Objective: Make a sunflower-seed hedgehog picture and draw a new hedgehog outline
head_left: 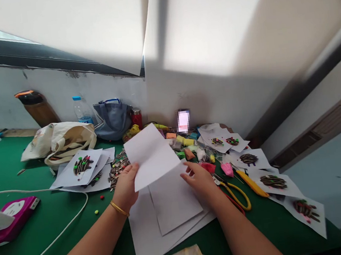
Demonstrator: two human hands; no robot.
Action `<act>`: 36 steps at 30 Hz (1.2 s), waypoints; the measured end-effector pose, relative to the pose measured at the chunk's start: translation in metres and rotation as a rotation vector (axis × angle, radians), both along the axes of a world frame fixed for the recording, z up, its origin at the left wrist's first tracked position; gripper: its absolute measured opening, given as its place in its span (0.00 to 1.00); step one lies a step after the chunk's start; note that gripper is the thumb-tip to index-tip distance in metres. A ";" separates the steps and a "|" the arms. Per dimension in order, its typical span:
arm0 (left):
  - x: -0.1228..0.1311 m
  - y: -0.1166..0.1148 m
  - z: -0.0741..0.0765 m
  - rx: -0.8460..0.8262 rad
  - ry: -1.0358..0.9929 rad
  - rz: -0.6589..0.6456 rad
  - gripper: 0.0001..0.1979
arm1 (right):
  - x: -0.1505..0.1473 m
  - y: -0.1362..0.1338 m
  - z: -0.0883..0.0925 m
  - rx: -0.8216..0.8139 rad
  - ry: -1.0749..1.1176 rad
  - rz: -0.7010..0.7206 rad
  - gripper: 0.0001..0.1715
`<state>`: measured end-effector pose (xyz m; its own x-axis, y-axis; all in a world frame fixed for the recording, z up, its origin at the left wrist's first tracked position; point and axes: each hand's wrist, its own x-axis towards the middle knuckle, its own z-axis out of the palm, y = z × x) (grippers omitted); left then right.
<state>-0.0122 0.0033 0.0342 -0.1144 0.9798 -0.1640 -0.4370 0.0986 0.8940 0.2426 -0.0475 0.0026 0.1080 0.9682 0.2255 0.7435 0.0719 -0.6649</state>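
Observation:
My left hand [127,187], with a gold bangle on the wrist, grips the left edge of a white sheet of paper [150,154] and lifts it off the green table [47,229]. My right hand [198,179] rests with its fingers curled on the paper stack [169,208], touching the lifted sheet's lower right edge. More white sheets lie beneath, overlapping. A heap of sunflower seeds [117,169] lies just left of my left hand.
Paper crafts with seed pictures [83,166] lie to the left and others [273,181] to the right. Yellow scissors [236,191], coloured clay pieces [187,144], bags [65,140], bottles [81,110], a white cable [62,228] and a pink box [15,214] crowd the table.

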 end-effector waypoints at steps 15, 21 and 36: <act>0.005 -0.019 -0.004 -0.071 -0.067 -0.573 0.20 | -0.016 -0.011 0.005 0.165 0.534 0.353 0.14; 0.008 -0.015 -0.012 -0.101 -0.193 -0.486 0.15 | -0.023 -0.007 0.001 0.176 0.494 0.375 0.14; 0.014 -0.015 -0.026 0.015 0.007 -0.392 0.28 | -0.027 0.003 -0.016 0.066 0.687 0.197 0.17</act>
<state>0.0021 -0.0121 0.0077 0.2684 0.9516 -0.1500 -0.3625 0.2440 0.8995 0.2154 -0.0447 -0.0130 0.0713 0.9710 0.2282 0.1274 0.2181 -0.9676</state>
